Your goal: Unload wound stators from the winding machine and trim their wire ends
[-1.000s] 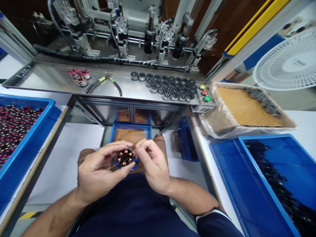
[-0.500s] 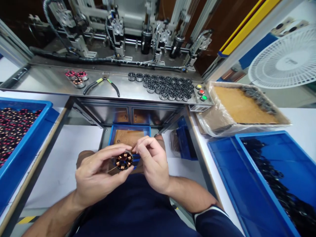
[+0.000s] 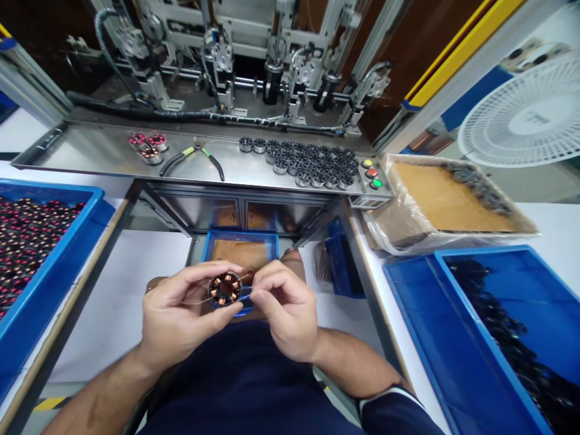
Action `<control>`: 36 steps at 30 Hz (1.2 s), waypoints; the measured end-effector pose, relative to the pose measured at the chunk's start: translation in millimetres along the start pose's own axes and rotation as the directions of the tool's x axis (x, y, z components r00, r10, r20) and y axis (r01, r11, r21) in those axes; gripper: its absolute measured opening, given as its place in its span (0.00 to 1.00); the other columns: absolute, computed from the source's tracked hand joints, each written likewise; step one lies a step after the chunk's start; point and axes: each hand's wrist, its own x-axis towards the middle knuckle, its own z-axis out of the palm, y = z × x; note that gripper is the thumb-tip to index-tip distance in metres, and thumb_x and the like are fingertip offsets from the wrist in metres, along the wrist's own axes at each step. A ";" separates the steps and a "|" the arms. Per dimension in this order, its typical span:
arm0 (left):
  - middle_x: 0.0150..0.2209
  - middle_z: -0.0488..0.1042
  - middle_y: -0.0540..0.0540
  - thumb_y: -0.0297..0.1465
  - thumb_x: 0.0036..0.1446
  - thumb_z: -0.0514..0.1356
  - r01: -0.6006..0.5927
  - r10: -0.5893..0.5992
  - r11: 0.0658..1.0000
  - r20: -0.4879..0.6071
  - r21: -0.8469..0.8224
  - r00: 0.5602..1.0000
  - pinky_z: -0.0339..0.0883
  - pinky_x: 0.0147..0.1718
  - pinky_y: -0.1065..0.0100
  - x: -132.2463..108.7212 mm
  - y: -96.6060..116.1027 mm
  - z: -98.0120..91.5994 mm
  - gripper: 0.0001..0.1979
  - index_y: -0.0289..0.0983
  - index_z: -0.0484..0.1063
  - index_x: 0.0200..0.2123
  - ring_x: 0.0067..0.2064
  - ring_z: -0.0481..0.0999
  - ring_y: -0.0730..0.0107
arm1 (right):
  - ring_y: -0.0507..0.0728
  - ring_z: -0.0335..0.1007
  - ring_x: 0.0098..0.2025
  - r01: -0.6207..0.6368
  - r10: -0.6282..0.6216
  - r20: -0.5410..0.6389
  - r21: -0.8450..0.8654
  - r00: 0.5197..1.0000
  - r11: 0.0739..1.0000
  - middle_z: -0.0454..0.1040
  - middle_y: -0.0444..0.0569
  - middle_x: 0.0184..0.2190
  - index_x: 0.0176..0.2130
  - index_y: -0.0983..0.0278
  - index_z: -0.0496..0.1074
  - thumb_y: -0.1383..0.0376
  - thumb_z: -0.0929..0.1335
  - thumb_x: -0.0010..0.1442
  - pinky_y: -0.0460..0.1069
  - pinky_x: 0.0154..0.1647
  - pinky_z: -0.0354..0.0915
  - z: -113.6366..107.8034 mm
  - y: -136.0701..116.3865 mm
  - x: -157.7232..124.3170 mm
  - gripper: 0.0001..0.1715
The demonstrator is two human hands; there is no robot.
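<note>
My left hand grips a small round stator wound with copper coils, held between thumb and fingers over my lap. My right hand is closed in a pinch just right of it, on a thin copper wire that runs from the stator. A second thin wire trails out to the left of the stator. Below both hands sits a small blue bin with a brown sheet inside.
A steel shelf carries pliers, three wound stators, several bare cores and coloured buttons. A blue bin of wound stators stands at the left. Blue bins with dark parts and a lined box stand at the right. A machine stands behind.
The stator has turned slightly in my left hand. My right hand's pinch has dropped from the stator's top edge to its right side.
</note>
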 end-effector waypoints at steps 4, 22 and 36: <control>0.45 0.80 0.48 0.16 0.44 0.69 -0.035 0.035 0.999 0.004 0.040 0.999 0.75 0.49 0.71 -2.8 -2.3 -2.5 0.26 0.40 0.75 0.48 0.45 0.80 0.69 | 0.53 0.67 0.32 -0.062 0.062 0.024 0.007 0.998 0.998 0.71 0.46 0.28 0.31 0.63 0.71 0.62 0.72 0.58 0.49 0.34 0.66 -0.6 -1.2 1.1 0.08; 0.41 0.82 0.49 0.19 0.48 0.66 -0.003 0.002 1.000 0.071 0.002 0.997 0.77 0.43 0.72 1.7 7.6 -4.9 0.23 0.44 0.76 0.47 0.40 0.82 0.68 | 0.56 0.72 0.35 0.252 -0.230 0.131 -0.191 0.964 0.949 0.75 0.51 0.33 0.40 0.63 0.74 0.70 0.70 0.58 0.51 0.34 0.69 -10.5 -7.5 10.1 0.07; 0.42 0.81 0.48 0.20 0.48 0.67 -0.031 0.031 0.999 -0.007 0.044 0.999 0.77 0.42 0.72 -3.0 8.5 1.6 0.24 0.42 0.75 0.48 0.39 0.82 0.69 | 0.56 0.72 0.29 0.547 -0.531 0.136 -0.261 0.837 0.796 0.76 0.49 0.28 0.47 0.59 0.73 0.73 0.69 0.54 0.53 0.30 0.69 1.8 -10.4 1.5 0.20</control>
